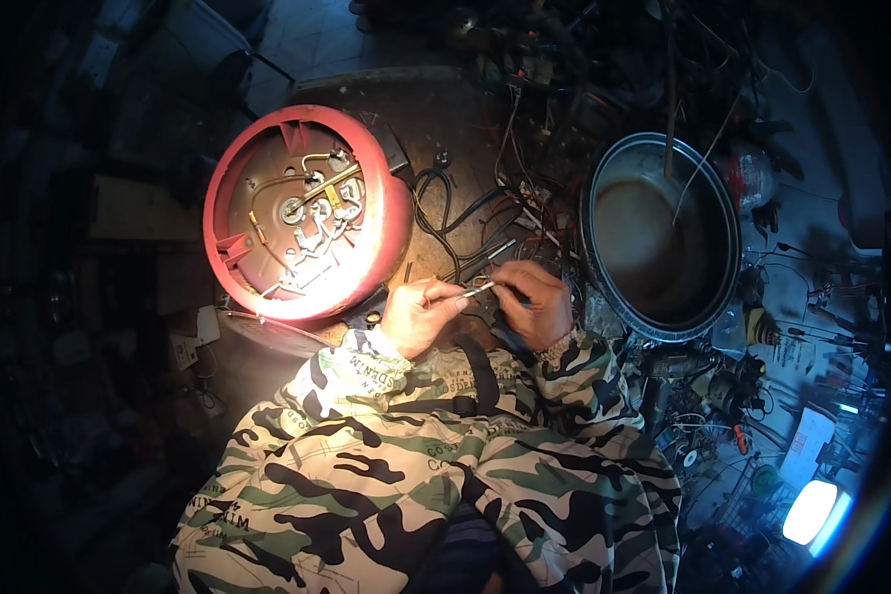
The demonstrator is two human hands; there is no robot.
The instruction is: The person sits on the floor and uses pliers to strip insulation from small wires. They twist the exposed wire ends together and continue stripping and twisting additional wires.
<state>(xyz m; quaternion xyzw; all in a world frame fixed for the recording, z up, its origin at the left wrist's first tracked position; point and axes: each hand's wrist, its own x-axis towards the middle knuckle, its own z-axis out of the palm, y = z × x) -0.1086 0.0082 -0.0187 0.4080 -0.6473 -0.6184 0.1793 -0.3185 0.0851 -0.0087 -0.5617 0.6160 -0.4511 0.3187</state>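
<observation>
My left hand (421,315) and my right hand (535,305) meet in front of my body, fingers pinched. Between their fingertips runs a thin, pale, rod-like piece (478,290), too small to name exactly. A short silvery rod (502,249) lies just beyond the right hand's fingers. To the left of the hands, a round red appliance base (378,163) shows its open underside. Inside it are wires, terminals and metal brackets (317,243), partly washed out by bright light.
At right stands a round dark-rimmed metal pot (653,247) with thin sticks in it. Black cables (445,203) lie tangled on the brown work surface (416,114). Tools and loose parts crowd the far right, near a glowing lamp (811,512).
</observation>
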